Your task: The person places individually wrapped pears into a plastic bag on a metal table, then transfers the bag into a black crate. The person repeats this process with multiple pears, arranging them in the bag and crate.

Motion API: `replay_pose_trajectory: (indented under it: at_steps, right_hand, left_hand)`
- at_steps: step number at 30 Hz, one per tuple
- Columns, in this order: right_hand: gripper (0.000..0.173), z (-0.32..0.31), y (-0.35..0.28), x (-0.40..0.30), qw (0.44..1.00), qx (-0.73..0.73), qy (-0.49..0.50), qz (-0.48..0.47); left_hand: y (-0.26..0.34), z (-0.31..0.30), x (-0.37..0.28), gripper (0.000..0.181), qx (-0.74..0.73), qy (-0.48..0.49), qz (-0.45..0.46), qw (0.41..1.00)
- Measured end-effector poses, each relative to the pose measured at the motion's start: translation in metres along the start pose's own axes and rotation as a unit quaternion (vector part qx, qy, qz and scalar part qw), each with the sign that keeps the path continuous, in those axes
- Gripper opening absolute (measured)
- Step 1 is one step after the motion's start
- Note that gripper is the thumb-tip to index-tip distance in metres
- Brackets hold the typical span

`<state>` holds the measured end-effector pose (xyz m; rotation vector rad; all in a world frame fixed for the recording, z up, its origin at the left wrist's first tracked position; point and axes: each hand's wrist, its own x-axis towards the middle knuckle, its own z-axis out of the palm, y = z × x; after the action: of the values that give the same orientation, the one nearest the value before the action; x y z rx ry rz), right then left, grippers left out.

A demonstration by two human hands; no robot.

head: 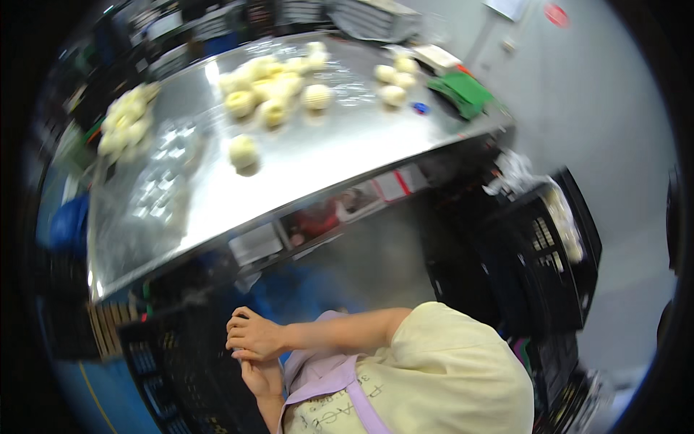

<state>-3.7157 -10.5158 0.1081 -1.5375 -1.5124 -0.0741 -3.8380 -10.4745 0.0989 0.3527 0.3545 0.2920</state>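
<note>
My right hand (252,333) lies over my left hand (264,375) in front of my lavender apron (320,382). The right fingers are curled, and the two hands touch. Whether anything small sits between them is hidden. Below and beside them stands a black plastic crate (157,358). Beyond my hands is a stainless steel table (282,184). On it lies a group of pale yellow, peeled round fruits (265,81), some with grooved surfaces. A single peeled fruit (242,152) sits apart, nearer to me. The picture is blurred.
Clear plastic film (162,173) lies on the table's left part, near another fruit heap (127,122). At the right are several fruits (396,81), a green object (461,92) and a small blue item (420,108). Stacked black crates (542,255) stand by the grey wall (618,233).
</note>
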Motion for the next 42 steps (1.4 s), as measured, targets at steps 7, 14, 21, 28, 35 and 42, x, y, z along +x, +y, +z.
replay_pose_trajectory:
  at_steps: [7,14,21,28,35,42]
  right_hand:
    - [0.028,-0.105,0.065,-0.072,0.984,-0.077,-0.018,0.159]
    - [0.029,-0.194,0.095,-0.145,0.92,-0.138,0.149,0.334]
    - [0.021,-0.336,0.108,-0.175,0.829,-0.194,0.367,0.376]
    - [0.024,-0.559,0.036,-0.313,0.569,-0.15,0.683,0.432]
    - [0.037,-0.722,0.025,-0.442,0.428,0.085,0.791,0.428]
    - [0.028,-0.8,0.113,-0.477,0.581,-0.392,0.527,0.481]
  left_hand:
    - [-0.075,0.026,0.088,0.039,0.178,-0.043,-0.116,0.976]
    - [-0.163,0.119,0.171,0.03,0.246,-0.06,-0.343,0.905]
    - [-0.239,0.164,0.27,0.026,0.292,-0.095,-0.414,0.857]
    - [-0.328,0.266,0.314,0.026,0.477,-0.274,-0.426,0.718]
    - [-0.47,0.342,0.299,0.028,0.497,-0.402,-0.379,0.669]
    - [-0.581,0.385,0.269,0.022,0.511,-0.413,-0.367,0.658]
